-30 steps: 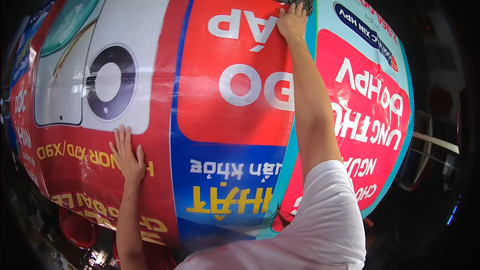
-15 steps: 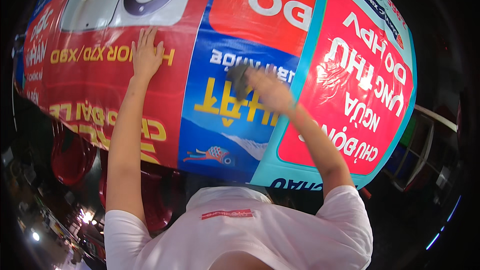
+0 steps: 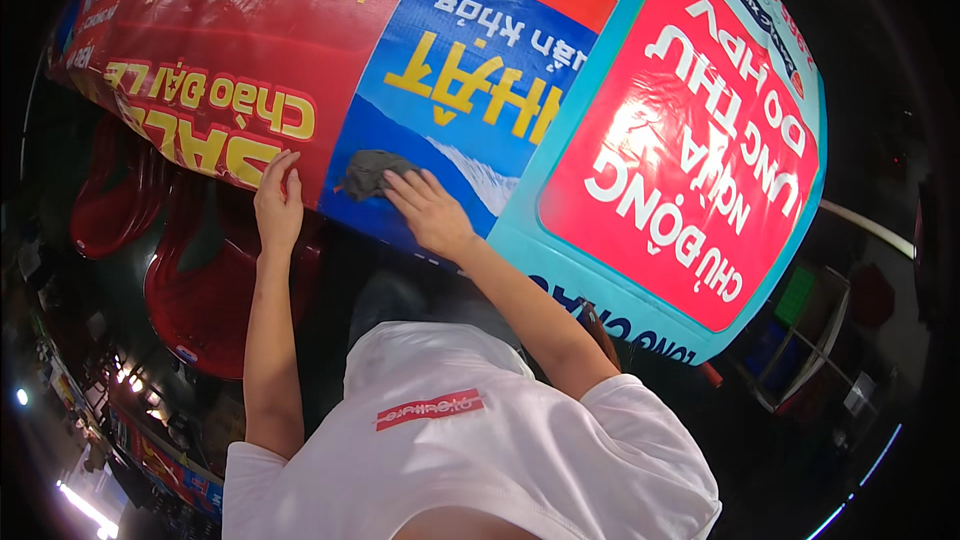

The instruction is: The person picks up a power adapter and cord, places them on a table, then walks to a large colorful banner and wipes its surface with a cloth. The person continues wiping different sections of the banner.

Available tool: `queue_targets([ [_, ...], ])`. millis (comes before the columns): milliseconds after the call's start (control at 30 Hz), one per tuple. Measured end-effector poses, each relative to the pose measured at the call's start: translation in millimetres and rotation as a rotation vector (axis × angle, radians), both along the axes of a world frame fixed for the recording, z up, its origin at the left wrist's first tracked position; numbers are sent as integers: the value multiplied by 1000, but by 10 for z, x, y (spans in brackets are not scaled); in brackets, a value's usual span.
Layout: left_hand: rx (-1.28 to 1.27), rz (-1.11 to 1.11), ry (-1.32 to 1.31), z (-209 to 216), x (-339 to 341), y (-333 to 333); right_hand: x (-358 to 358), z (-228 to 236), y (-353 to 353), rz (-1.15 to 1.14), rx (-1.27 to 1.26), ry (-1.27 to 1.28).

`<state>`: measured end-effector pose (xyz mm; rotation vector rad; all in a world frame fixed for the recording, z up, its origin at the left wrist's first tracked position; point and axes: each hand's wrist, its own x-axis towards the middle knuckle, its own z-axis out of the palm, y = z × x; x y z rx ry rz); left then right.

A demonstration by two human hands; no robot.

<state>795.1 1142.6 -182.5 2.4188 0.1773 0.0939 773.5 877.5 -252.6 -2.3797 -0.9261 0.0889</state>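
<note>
A glossy printed plastic sheet (image 3: 300,30) in red, blue, teal and pink panels covers the broad surface in front of me. My right hand (image 3: 432,215) presses a crumpled dark grey cloth (image 3: 370,172) against the lower part of the blue panel, close to the near edge. The fingertips lie on the cloth's right side and hide part of it. At the near edge of the red panel is my left hand (image 3: 279,205), its fingers slightly bent and apart with nothing visible in them. Its fingertips are by the yellow lettering.
Red plastic chairs (image 3: 195,305) stand under the near left edge of the sheet. On the right is a light metal frame (image 3: 820,330) with a green panel beside it. Bright lights and cluttered goods show at the lower left.
Both hands have come nearer to me. The cloth has moved down and left across the blue panel with my right hand. My left hand has left the upper red panel for its near edge.
</note>
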Motion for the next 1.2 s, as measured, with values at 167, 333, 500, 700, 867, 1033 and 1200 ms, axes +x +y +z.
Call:
queue_targets([
  [167,-3,-51,-29,56,-670,41,-820,-162,-926,-215,-40,46],
  [333,3,-47,-15,160,-1754,325,-302,-104,-1609,-797,-199,-251],
  [500,30,175,110,306,-3016,726,398,-289,-932,-772,-6,-344],
  [700,36,274,349,47,-3976,664,-526,-335,23,-291,8,-201],
  [867,-24,177,327,-212,-4088,346,-1201,-15,-1118,-481,-115,-62],
  [1033,-42,-146,451,-360,-3427,-244,-1879,-94,-2148,-614,-97,-146],
  [1200,-151,-204,350,-132,-2727,-566,-2366,-87,-2614,-780,-97,-145],
])
